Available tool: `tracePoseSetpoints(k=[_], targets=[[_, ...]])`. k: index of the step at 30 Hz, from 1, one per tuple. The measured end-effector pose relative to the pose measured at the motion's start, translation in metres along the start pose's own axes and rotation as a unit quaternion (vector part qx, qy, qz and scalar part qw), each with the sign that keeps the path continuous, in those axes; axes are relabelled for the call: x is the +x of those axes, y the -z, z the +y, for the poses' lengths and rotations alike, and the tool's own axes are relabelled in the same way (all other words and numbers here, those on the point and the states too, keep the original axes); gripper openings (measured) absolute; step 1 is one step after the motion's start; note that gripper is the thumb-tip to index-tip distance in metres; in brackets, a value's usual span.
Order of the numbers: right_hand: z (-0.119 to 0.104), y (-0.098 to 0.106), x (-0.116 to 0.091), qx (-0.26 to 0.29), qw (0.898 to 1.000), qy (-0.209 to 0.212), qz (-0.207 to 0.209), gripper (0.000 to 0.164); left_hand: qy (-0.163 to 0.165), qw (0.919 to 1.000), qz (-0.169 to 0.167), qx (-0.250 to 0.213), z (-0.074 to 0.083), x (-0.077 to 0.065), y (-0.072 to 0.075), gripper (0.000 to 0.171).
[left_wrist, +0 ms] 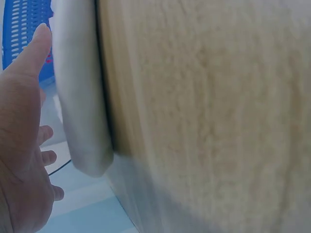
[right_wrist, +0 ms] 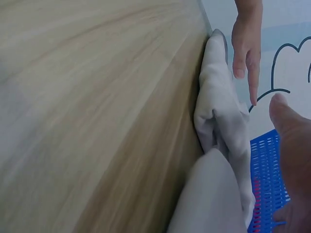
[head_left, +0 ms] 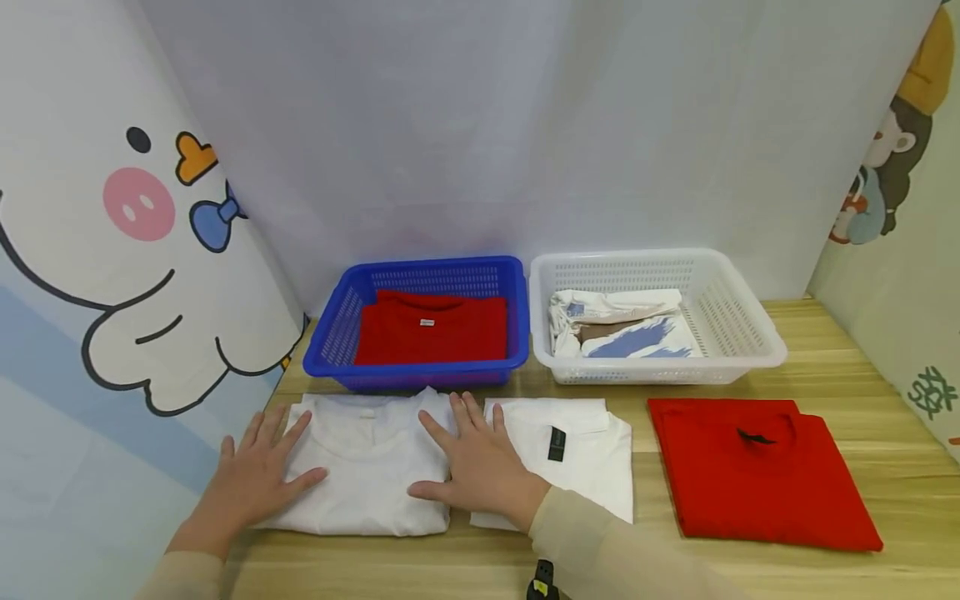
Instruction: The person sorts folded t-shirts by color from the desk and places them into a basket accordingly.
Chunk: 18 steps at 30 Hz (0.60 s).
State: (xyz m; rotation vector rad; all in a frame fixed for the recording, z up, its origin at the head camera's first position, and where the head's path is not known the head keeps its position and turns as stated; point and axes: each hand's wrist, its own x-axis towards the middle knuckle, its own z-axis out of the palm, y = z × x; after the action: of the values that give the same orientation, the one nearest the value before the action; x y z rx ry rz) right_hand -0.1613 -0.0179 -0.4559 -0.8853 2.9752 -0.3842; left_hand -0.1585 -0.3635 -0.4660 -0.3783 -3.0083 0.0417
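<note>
A folded white T-shirt (head_left: 367,483) lies on the wooden table, its collar toward the baskets. My left hand (head_left: 255,475) is at its left edge, fingers spread and thumb over the cloth. On the opposite side my right hand (head_left: 483,467), fingers also spread, is over the gap between this shirt and a second folded white shirt (head_left: 592,467) with a black neck label. In the left wrist view the left hand (left_wrist: 22,126) appears beside the shirt's thick folded edge (left_wrist: 80,87). Whether either palm presses the cloth cannot be told.
Behind the shirts stand a blue basket (head_left: 318,350) holding a folded red shirt (head_left: 442,333) and a white basket (head_left: 750,362) holding a printed white shirt (head_left: 645,337). A folded red T-shirt (head_left: 772,492) lies at right on the table (head_left: 862,367). Printed cloth walls (head_left: 67,467) flank the table.
</note>
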Motion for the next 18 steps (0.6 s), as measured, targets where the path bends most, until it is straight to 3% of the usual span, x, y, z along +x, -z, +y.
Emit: tracePoseSetpoints(k=[9, 18], targets=[[-0.009, -0.015, 0.01, -0.011, 0.999, -0.027, -0.022, 0.095, 0.017, 0.9983, -0.054, -0.013, -0.003, 0.008, -0.009, 0.092], [-0.013, -0.017, 0.011, 0.002, 0.997, -0.061, -0.046, 0.101, 0.019, 0.9969, -0.07, -0.03, -0.004, 0.012, -0.015, 0.091]])
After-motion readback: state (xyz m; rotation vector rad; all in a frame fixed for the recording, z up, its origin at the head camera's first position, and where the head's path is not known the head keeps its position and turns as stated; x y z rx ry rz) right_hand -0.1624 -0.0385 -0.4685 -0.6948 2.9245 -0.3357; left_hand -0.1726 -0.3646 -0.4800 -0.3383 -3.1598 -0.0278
